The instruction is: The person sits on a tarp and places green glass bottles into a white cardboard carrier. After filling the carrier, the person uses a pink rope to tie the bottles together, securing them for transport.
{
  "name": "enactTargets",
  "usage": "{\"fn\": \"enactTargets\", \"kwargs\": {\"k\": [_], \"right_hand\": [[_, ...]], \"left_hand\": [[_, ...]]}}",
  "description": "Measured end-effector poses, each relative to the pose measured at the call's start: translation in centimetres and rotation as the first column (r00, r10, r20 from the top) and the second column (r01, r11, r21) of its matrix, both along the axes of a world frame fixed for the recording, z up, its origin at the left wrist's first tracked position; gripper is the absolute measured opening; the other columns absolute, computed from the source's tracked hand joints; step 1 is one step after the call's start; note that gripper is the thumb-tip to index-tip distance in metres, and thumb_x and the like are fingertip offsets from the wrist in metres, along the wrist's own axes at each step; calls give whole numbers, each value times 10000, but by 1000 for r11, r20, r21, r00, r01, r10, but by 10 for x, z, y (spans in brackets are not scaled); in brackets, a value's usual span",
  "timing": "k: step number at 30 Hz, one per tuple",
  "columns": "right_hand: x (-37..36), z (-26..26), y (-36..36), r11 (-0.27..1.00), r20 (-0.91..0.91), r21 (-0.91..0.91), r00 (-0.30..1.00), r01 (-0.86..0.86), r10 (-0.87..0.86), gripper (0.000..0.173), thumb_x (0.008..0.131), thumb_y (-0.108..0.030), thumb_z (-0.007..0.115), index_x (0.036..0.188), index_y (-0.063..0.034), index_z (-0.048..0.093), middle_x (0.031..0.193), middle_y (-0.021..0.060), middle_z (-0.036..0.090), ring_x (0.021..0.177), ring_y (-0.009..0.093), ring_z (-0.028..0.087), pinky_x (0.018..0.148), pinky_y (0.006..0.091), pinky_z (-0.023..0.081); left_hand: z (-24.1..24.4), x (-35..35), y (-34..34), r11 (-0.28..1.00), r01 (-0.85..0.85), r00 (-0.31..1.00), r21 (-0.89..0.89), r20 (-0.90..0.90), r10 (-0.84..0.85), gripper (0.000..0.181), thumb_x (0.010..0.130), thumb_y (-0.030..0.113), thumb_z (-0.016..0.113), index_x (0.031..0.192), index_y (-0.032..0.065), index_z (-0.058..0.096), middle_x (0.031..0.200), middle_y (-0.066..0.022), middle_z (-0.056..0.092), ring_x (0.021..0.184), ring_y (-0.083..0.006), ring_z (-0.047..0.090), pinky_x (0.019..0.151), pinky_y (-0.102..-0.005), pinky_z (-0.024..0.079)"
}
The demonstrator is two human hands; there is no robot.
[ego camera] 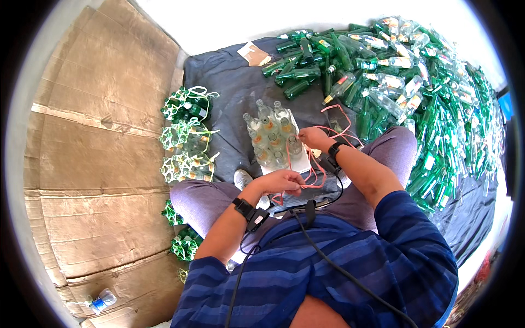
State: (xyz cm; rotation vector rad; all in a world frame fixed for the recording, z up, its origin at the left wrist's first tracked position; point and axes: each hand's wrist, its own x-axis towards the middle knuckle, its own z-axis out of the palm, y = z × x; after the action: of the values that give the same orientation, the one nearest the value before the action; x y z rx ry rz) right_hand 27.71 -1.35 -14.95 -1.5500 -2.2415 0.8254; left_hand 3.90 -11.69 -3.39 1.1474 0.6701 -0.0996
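Note:
Several clear glass bottles (273, 141) stand upright in a tight cluster on a white board (304, 163) between my feet. My right hand (315, 137) is beside the bottle necks at the cluster's right edge, its fingers closed on a pink plastic cord (316, 186). Nearer to me, below the board's front edge, my left hand (283, 182) pinches another stretch of the same cord. One strand runs up from near the left hand to the front right bottle. Loose loops hang between the hands and trail off to the right.
A large heap of green and clear bottles (434, 106) fills the right and far side. Cord-netted bottle bundles (186, 135) line the left, beside cardboard sheets (102, 160). Dark sheeting (227, 82) covers the floor. A cardboard scrap (258, 56) and a plastic bottle (102, 301) lie apart.

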Motion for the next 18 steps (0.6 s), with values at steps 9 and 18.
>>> {"fn": "enactTargets", "kwargs": {"k": [9,18], "right_hand": [[12,101,3,999,-41,22,998,-44,45,238,945,-277,640,954,-47,699,790,146,691,749,337,677,677,433,512],[35,190,-33,772,-146,-551,948,-317,284,230,943,-254,682,1001,-43,753,788,-32,662,745,67,555,653,291,457]], "left_hand": [[13,9,0,987,101,995,128,-7,-101,271,968,120,616,1217,24,663,1031,-32,719,990,-110,669,873,-270,527],[51,-10,1,991,134,977,23,162,-135,227,957,92,618,1143,-12,695,1024,-72,730,960,-151,700,844,-299,572]]}}
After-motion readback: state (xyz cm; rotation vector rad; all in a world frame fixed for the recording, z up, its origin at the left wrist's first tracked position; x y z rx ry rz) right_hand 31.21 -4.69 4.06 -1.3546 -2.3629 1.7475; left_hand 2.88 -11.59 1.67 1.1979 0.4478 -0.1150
